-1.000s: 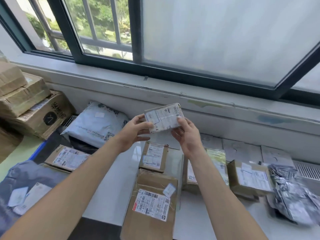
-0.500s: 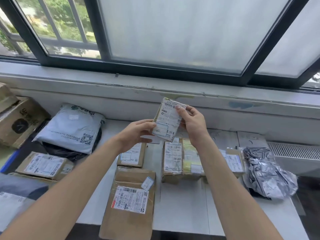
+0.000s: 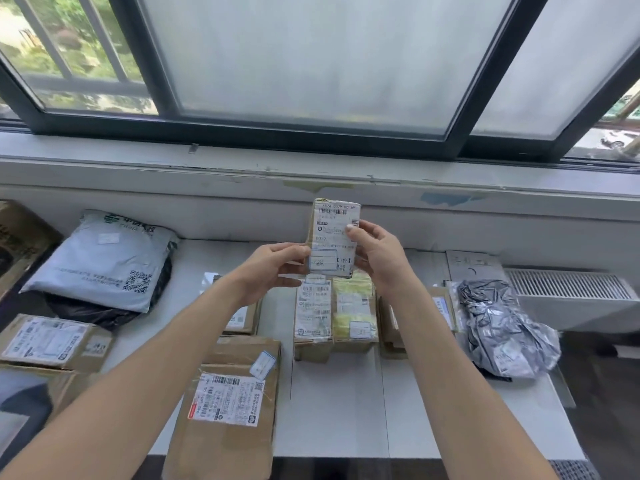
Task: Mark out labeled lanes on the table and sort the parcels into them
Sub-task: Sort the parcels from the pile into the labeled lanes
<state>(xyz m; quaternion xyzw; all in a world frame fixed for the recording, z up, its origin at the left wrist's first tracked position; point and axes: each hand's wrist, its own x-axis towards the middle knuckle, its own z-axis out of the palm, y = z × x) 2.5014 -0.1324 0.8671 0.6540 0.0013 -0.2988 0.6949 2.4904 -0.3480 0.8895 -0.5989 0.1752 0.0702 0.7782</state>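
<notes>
Both arms reach forward, left hand (image 3: 273,268) and right hand (image 3: 379,259) fingers clamped on the upright small parcel (image 3: 333,237).

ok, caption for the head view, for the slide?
Left hand and right hand hold a small labelled parcel upright over the table.

The small parcel (image 3: 333,237) has a white label showing a barcode, "6079" in large digits at mid-height, and a bracketed "件" lower right. The grey mailer bag (image 3: 104,261) bears green "CHINA" lettering and a QR code. Other labels are too small to read.
</notes>
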